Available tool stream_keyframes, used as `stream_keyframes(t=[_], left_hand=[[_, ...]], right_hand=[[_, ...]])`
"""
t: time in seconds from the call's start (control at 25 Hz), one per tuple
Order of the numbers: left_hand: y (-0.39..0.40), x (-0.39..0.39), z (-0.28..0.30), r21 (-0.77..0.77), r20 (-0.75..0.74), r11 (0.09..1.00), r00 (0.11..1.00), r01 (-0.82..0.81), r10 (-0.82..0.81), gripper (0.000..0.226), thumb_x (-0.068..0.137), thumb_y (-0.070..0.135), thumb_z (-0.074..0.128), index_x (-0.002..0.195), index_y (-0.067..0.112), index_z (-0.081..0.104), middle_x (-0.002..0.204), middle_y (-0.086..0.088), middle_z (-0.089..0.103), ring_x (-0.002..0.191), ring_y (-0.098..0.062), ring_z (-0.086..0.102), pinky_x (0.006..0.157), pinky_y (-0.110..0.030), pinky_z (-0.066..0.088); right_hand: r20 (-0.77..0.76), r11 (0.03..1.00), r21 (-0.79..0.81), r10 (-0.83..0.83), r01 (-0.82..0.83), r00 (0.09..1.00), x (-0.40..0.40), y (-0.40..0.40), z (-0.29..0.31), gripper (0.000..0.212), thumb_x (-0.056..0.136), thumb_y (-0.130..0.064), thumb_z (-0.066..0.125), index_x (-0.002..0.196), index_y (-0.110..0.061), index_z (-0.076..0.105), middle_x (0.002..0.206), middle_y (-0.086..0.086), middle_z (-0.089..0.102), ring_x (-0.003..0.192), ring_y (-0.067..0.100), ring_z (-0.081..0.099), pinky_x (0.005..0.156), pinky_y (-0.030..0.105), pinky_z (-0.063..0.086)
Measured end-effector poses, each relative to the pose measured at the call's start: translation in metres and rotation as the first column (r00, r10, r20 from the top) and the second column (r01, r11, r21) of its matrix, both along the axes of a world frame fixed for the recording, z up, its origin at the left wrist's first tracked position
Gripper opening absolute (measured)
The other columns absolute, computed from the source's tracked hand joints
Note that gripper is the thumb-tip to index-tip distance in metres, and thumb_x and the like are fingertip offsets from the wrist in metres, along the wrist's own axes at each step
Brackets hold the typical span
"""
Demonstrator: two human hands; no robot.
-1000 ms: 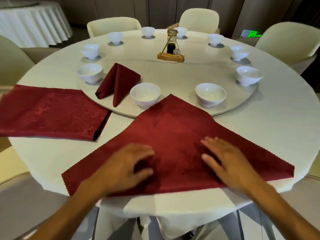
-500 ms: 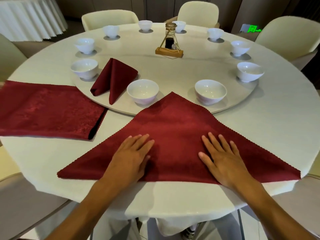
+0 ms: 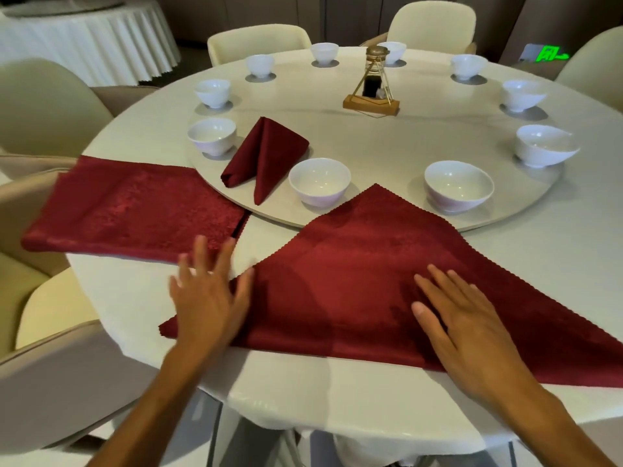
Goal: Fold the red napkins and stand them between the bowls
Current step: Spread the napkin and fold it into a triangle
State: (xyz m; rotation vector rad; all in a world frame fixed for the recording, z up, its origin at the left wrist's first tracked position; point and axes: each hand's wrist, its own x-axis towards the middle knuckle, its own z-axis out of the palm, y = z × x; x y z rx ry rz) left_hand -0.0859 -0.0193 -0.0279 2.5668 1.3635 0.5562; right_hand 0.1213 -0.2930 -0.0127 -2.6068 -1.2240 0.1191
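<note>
A red napkin folded into a triangle (image 3: 364,264) lies flat on the near side of the round table, its tip reaching onto the turntable (image 3: 387,143) between two white bowls (image 3: 319,182) (image 3: 458,185). My right hand (image 3: 462,318) lies flat on the triangle with straight fingers. My left hand (image 3: 209,298) is spread open over the triangle's left end, its fingers reaching past the cloth edge. One folded napkin (image 3: 266,156) stands on the turntable between bowls. A stack of flat red napkins (image 3: 135,207) lies at the left.
Several white bowls ring the turntable, with a bottle in a wooden stand (image 3: 372,92) near its middle. Cream chairs (image 3: 43,106) surround the table; one is close at the left front. Another draped table (image 3: 84,38) stands at the far left.
My left hand has slid left from the middle of the triangle to its left end. My right hand stays flat on the cloth. The view has shifted so things sit further right.
</note>
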Motion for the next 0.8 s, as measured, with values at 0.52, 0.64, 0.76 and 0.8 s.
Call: stream_keyframes(t=[0.52, 0.64, 0.76, 0.8], left_hand=[[0.094, -0.005, 0.004, -0.092, -0.258, 0.986, 0.96, -0.138, 0.11, 0.056, 0.102, 0.046, 0.035, 0.151, 0.021, 0.03, 0.16, -0.016, 0.019, 0.146, -0.043, 0.014, 0.113, -0.065, 0.008], [0.05, 0.019, 0.014, -0.012, 0.022, 0.973, 0.973, 0.229, -0.229, 0.059, 0.094, 0.049, 0.037, 0.135, 0.011, 0.055, 0.14, -0.014, 0.053, 0.127, -0.038, 0.049, 0.106, -0.052, 0.037], [0.011, 0.049, 0.019, -0.171, 0.07, 0.863, 0.88, 0.475, -0.47, 0.048, 0.09, 0.044, 0.047, 0.131, 0.022, 0.059, 0.13, 0.003, 0.062, 0.118, -0.023, 0.056, 0.1, -0.038, 0.045], [0.005, 0.056, 0.017, -0.164, 0.058, 0.86, 0.875, 0.483, -0.48, 0.045, 0.092, 0.043, 0.049, 0.131, 0.024, 0.057, 0.129, 0.004, 0.062, 0.117, -0.023, 0.056, 0.099, -0.039, 0.046]], right_hand=[[0.072, 0.98, -0.194, -0.022, 0.035, 0.997, 0.043, 0.098, -0.001, 0.062, 0.102, -0.054, 0.012, 0.157, -0.026, 0.011, 0.165, -0.002, 0.005, 0.152, 0.02, 0.003, 0.123, 0.043, 0.002], [0.067, 0.981, -0.194, -0.011, 0.024, 0.998, 0.052, 0.107, 0.002, 0.061, 0.102, -0.054, 0.013, 0.157, -0.026, 0.012, 0.165, -0.001, 0.006, 0.152, 0.02, 0.004, 0.123, 0.044, 0.002], [0.068, 0.979, -0.204, 0.007, 0.007, 0.998, 0.059, 0.112, 0.003, 0.061, 0.102, -0.054, 0.015, 0.157, -0.027, 0.011, 0.165, -0.002, 0.006, 0.152, 0.02, 0.004, 0.122, 0.044, 0.004], [0.071, 0.978, -0.209, 0.009, 0.006, 0.997, 0.06, 0.113, 0.004, 0.061, 0.102, -0.054, 0.015, 0.157, -0.027, 0.011, 0.165, -0.002, 0.006, 0.152, 0.02, 0.004, 0.122, 0.044, 0.004]])
